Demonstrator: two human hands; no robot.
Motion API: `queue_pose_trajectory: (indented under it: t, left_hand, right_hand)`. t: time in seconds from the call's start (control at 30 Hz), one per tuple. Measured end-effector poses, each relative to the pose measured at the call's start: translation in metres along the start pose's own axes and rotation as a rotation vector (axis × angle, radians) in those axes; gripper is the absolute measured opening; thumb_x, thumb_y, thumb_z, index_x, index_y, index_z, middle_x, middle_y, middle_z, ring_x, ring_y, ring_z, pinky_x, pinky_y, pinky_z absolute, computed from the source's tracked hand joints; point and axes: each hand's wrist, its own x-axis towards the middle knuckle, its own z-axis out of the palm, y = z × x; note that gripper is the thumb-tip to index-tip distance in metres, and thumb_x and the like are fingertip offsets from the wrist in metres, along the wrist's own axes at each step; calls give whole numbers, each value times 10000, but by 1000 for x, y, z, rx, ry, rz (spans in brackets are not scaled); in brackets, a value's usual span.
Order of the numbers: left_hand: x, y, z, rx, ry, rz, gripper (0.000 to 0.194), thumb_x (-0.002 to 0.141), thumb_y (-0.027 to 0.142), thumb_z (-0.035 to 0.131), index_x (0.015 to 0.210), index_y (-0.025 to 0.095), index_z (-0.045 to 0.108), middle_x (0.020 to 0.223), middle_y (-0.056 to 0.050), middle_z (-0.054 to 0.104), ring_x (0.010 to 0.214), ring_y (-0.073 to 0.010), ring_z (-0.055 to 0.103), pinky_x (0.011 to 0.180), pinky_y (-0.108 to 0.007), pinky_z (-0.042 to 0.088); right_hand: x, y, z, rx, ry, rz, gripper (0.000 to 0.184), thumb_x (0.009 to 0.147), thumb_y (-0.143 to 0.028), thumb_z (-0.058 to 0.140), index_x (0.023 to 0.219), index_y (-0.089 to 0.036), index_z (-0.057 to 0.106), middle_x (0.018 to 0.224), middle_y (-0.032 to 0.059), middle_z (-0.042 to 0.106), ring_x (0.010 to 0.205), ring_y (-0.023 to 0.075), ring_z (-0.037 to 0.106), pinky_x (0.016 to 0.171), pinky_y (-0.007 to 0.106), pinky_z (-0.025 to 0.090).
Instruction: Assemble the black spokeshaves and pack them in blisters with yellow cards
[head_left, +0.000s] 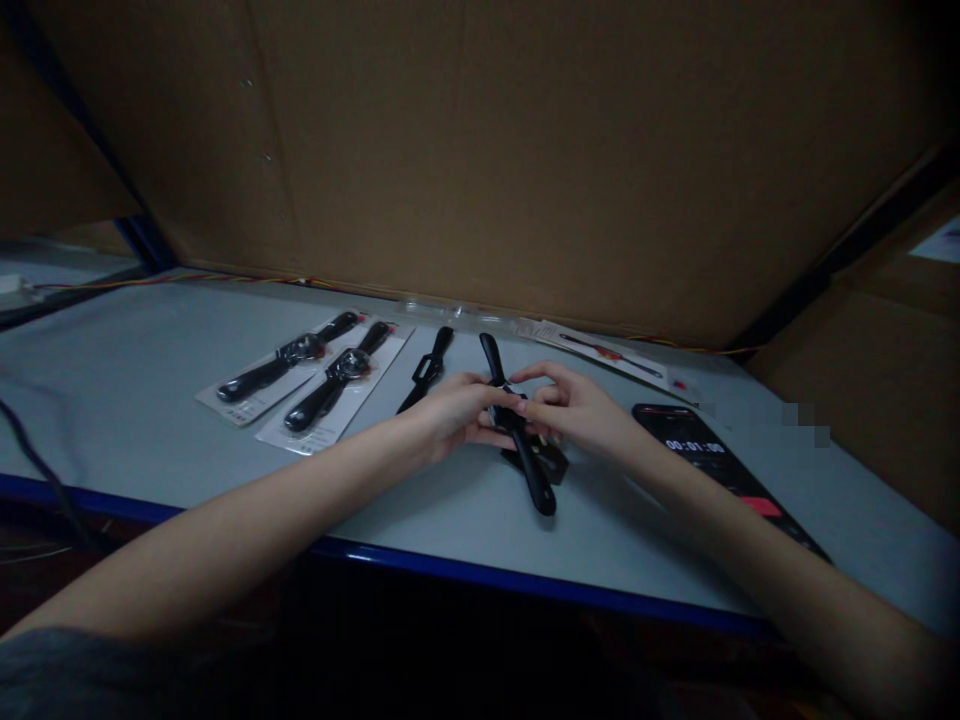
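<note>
You had the black watch strap (525, 465) down on the table (480, 520), left hand (454, 412) and right hand (574, 405) pinching its middle, fingers closed on it. A loose strap (429, 368) lay just left; two straps in cards (300, 375) looked unopened. Phone (697, 450) showed a timer near 00:01; card print unreadable.

Phone screen (694, 425): timer (694, 447) approx. 00:01:00, last digits blurry; pkg card (337, 420) print illegible
</note>
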Motion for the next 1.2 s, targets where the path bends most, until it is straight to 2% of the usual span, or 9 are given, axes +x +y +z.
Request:
queue_pose_trajectory:
  t: [0.17,0.27,0.37,0.47,0.57,0.63,0.73,0.97,1.2]
  left_hand:
    - [-1,0,1,-26,-17,2,211,775,74,581,957,84,474,793,-100,640,674,-190,680,694,-386,549]
    - [-2,1,0,-25,-49,-2,199,768,72,608,935,83,502,836,-109,639,693,-180,681,714,-370,553]
    - [-1,2,-2,-38,-27,1,171,752,14,590,873,99,504,875,-103,625,736,-201,688,735,-377,559]
    - [1,3,-5,-58,43,-3,198,743,-17,572,844,116,466,909,-116,614,784,-244,691,743,-394,563]
    - [3,2,-7,-67,59,-15,218,742,-21,568,860,117,448,931,-132,606,802,-264,689,746,-401,566]
    - [3,2,-7,-78,59,-24,224,744,-21,565,872,114,441,931,-136,602,811,-272,687,750,-406,567]
    - [3,2,-6,-70,72,-28,230,749,-18,562,894,111,437,917,-127,598,813,-269,687,747,-401,571]
    - [1,1,-2,11,79,16,234,751,-11,577,897,110,439,862,-88,610,746,-227,693,715,-391,578]
    - [1,-2,-4,6,38,15,264,712,-76,557,880,95,446,826,-118,632,760,-228,691,745,-405,566]
  right_hand:
    - [-1,-4,3,31,15,38,368,751,-381,599,1050,-204,477,482,-93,448,449,98,472,470,230,385]
    - [1,-11,-3,18,49,72,349,768,-400,573,1039,-191,502,456,-82,446,407,90,426,420,217,326]
    - [3,-13,-25,-51,139,43,310,791,-436,534,974,-185,542,467,-59,468,399,86,404,397,216,274]
    - [4,-5,-58,-283,225,3,278,767,-436,568,886,-185,574,506,-40,497,440,94,430,424,225,296]
    - [4,7,-83,-559,106,38,272,701,-437,638,812,-189,618,592,-8,547,523,116,483,472,240,336]
    - [4,14,-89,-682,-8,71,301,651,-457,678,788,-193,636,668,13,575,590,139,520,515,255,368]
    - [5,20,-87,-792,-94,123,348,627,-471,689,830,-194,632,760,30,600,669,165,551,560,267,390]
    - [9,28,-78,-818,-140,176,274,734,-385,591,893,-161,585,799,53,613,702,166,554,577,257,391]
    - [13,33,-70,-1026,41,-116,172,827,-270,470,789,-165,600,868,96,605,821,197,564,700,284,400]
